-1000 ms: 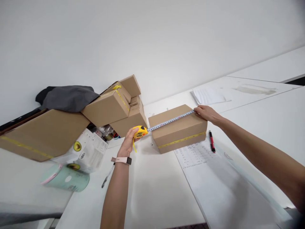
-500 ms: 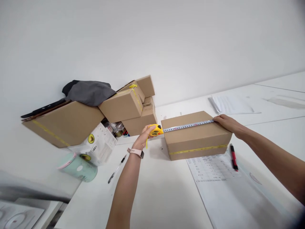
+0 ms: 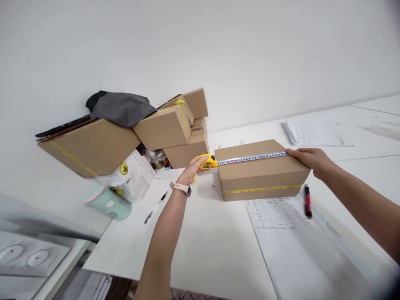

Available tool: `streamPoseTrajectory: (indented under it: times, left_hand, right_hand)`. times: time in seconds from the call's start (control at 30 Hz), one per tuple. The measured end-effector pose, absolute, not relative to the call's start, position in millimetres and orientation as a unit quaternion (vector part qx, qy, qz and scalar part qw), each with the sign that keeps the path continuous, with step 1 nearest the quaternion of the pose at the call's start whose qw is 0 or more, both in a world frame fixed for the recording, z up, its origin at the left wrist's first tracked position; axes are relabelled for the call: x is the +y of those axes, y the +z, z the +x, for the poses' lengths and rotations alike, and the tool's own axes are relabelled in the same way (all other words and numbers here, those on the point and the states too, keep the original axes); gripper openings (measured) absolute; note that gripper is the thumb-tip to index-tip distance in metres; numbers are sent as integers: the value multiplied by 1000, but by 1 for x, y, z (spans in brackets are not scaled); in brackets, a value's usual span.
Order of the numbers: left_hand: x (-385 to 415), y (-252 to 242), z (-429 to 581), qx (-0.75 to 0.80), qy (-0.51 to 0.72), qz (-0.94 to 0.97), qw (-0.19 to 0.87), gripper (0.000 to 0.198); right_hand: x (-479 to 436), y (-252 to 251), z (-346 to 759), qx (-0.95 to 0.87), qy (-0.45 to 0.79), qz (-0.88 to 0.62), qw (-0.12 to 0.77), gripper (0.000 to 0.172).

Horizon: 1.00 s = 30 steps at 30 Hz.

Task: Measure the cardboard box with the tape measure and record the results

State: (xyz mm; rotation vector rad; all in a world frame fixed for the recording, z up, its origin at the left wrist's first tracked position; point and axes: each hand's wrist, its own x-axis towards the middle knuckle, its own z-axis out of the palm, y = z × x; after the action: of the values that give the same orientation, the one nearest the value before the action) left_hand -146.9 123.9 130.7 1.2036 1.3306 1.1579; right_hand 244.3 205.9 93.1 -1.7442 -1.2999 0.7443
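Observation:
A closed cardboard box (image 3: 262, 180) with a yellow tape strip along its front side stands on the white table. My left hand (image 3: 190, 171) is closed around the yellow case of a tape measure (image 3: 207, 163), just off the box's left end. The numbered metal blade (image 3: 250, 158) runs out straight across the box top. At the box's right end, my right hand (image 3: 312, 161) pinches the blade's far end, thumb on top; its other fingers are partly hidden behind the box.
A printed sheet (image 3: 265, 241) lies in front of the box, a red and black marker (image 3: 308, 202) on it. Left are a pen (image 3: 156, 207), a mint-green container (image 3: 109, 203), stacked cardboard boxes (image 3: 165, 127) and a dark grey cloth (image 3: 123, 109). Papers (image 3: 314, 132) lie back right.
The camera view has tilted down slightly, so the scene sits higher and a little to the right. Both hands keep their hold on the tape measure, and the blade stays stretched over the box.

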Motion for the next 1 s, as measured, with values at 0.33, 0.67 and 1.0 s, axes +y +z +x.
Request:
streamPoseTrajectory:
  times: [0.33, 0.67, 1.0]
  left_hand:
    - [-17, 121, -45, 341, 342, 476, 735, 51]
    - [3, 103, 51, 312, 433, 338, 775, 61]
    - [-7, 116, 58, 311, 440, 317, 780, 60]
  right_hand:
    - [218, 147, 215, -635, 310, -582, 403, 31]
    - [273, 144, 145, -765, 210, -562, 233, 30]
    - [281, 124, 153, -760, 253, -558, 218, 35]
